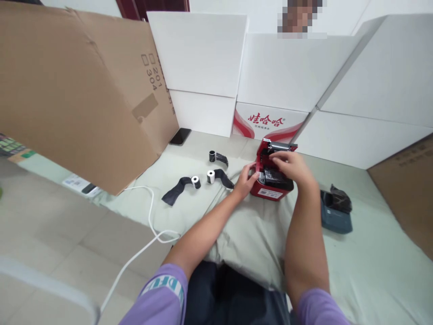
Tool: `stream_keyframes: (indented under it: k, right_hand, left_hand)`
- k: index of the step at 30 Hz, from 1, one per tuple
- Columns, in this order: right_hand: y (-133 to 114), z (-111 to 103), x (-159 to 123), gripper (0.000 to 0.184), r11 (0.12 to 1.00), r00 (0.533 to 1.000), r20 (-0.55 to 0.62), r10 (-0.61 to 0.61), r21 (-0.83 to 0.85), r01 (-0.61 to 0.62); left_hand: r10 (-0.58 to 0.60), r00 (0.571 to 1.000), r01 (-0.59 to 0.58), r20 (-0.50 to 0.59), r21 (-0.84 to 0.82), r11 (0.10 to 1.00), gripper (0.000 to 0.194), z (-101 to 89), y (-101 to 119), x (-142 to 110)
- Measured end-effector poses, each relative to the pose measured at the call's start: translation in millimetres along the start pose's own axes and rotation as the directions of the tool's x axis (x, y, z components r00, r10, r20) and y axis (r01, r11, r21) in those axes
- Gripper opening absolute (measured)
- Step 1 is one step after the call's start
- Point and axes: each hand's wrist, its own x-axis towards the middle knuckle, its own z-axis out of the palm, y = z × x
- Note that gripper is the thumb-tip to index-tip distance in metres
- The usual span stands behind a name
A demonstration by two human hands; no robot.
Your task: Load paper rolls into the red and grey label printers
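Observation:
A small red printer (270, 192) with its lid raised sits on a pale green cloth (257, 234) in front of me. My left hand (244, 179) grips the printer's left side, fingers curled round the casing. My right hand (291, 165) reaches over the open top, fingers bent down into the black compartment; what they touch is hidden. To the left lie three small paper rolls with black tape tails: one at the back (212, 156), and two nearer (195, 181) (211, 176).
A dark blue-grey device (335, 213) lies right of the printer. A white cable (149, 225) loops across the floor at left. A large cardboard sheet (77, 90) leans at left, white boxes (284, 72) stand behind, a phone (180, 136) lies near them.

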Motion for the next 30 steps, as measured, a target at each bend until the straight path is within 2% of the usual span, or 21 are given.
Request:
stream_keyframes:
  k: [2, 4, 6, 7, 9, 11, 15, 19, 22, 25, 27, 30]
  right_hand:
    - [0, -5, 0, 0.031, 0.998, 0.978, -0.207, -0.022, 0.057, 0.035]
    - [-2, -7, 0, 0.032, 0.998, 0.919, -0.388, -0.066, -0.011, 0.067]
    - [-4, -8, 0, 0.034, 0.989, 0.877, -0.467, -0.114, -0.134, 0.057]
    - [-5, -7, 0, 0.038, 0.983, 0.878, -0.464, -0.116, -0.181, 0.034]
    - [-8, -6, -1, 0.046, 0.972, 0.916, -0.394, -0.072, -0.233, -0.024]
    - [-11, -5, -3, 0.051, 0.965, 0.952, -0.307, -0.009, -0.253, -0.073]
    - [-19, -7, -6, 0.05, 0.958, 0.963, -0.265, 0.043, -0.261, -0.115]
    - [-28, -16, -10, 0.045, 0.951, 0.973, -0.225, 0.052, -0.285, -0.117]
    - [-35, -26, -14, 0.044, 0.937, 0.987, -0.142, 0.078, -0.328, -0.122]
    - [-41, -32, -18, 0.044, 0.912, 0.982, -0.028, 0.185, -0.367, -0.182]
    - [-42, -33, -20, 0.043, 0.906, 0.974, 0.024, 0.224, -0.373, -0.199]
    - [-38, -32, -20, 0.037, 0.927, 0.982, 0.019, 0.188, -0.335, -0.171]
  left_hand:
    - [0.135, 0.991, -0.136, 0.017, 0.132, 0.982, 0.056, -2.1, 7, -3]
    - [0.291, 0.951, -0.309, 0.103, 0.291, 0.906, 0.061, -2.7, 15, -7]
    - [0.373, 0.899, -0.437, 0.23, 0.415, 0.798, 0.053, -1.1, 21, -11]
    - [0.382, 0.88, -0.473, 0.281, 0.46, 0.751, 0.045, 0.4, 23, -13]
    - [0.372, 0.861, -0.506, 0.346, 0.516, 0.691, 0.034, 3.7, 24, -16]
    - [0.361, 0.861, -0.506, 0.358, 0.53, 0.681, 0.03, 5.8, 23, -17]
    - [0.367, 0.874, -0.484, 0.32, 0.493, 0.723, 0.026, 5.2, 18, -18]
    - [0.404, 0.87, -0.494, 0.284, 0.484, 0.722, 0.026, 3.9, 16, -20]
    - [0.456, 0.854, -0.518, 0.251, 0.491, 0.7, 0.026, 4.7, 15, -21]
    - [0.497, 0.842, -0.525, 0.208, 0.524, 0.671, 0.023, 5.6, 16, -22]
    - [0.485, 0.856, -0.496, 0.181, 0.551, 0.671, 0.027, 5.7, 19, -22]
    - [0.429, 0.89, -0.436, 0.153, 0.56, 0.705, 0.05, 5.1, 24, -20]
